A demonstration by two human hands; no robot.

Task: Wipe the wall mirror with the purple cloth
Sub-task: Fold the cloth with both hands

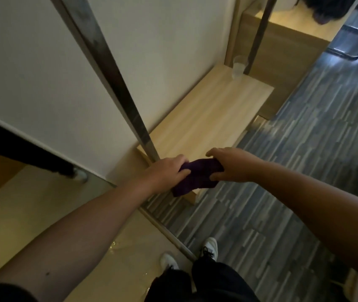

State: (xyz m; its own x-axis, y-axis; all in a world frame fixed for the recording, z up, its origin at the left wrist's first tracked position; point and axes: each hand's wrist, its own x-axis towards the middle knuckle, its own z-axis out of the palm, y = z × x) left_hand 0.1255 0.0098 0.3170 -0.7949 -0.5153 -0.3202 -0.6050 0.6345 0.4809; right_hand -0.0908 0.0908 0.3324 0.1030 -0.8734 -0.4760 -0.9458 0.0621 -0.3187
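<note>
I hold a dark purple cloth (pixel 197 176) bunched between both hands, just above the near end of a low wooden shelf. My left hand (pixel 167 171) grips its left end and my right hand (pixel 232 165) grips its right end. The wall mirror (pixel 42 203) fills the lower left, beside my left forearm. It reflects a dark trouser leg and a white shoe. The cloth is apart from the mirror's glass.
A slanted metal pole (pixel 112 68) rises from the light wooden shelf (pixel 208 114) right by my left hand. A clear plastic cup (pixel 238 66) stands at the shelf's far end beside a second pole (pixel 258 33). Blue-grey striped flooring (pixel 293 171) lies to the right. My white shoes (pixel 210 247) are below.
</note>
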